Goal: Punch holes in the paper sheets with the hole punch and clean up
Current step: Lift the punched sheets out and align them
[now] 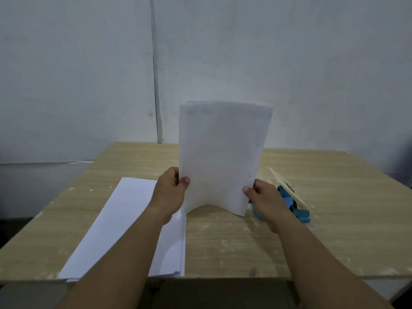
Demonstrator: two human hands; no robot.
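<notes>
While both hands, left hand [170,192] and right hand [264,196], pinch the upright paper sheets [223,157] mid-bench, hole punch [292,202] sits right, unused; spare stack [133,226] lies left. No holes visible: likely early.

A single head-worn camera looks forward and slightly down from the near edge of a wooden table [234,237], facing a grey wall [289,63] close behind the table's far edge. Both forearms reach in from the bottom corners, close to the lens, and the wide angle bows the table edges. With only this view, no part of the scene is shared.
</notes>
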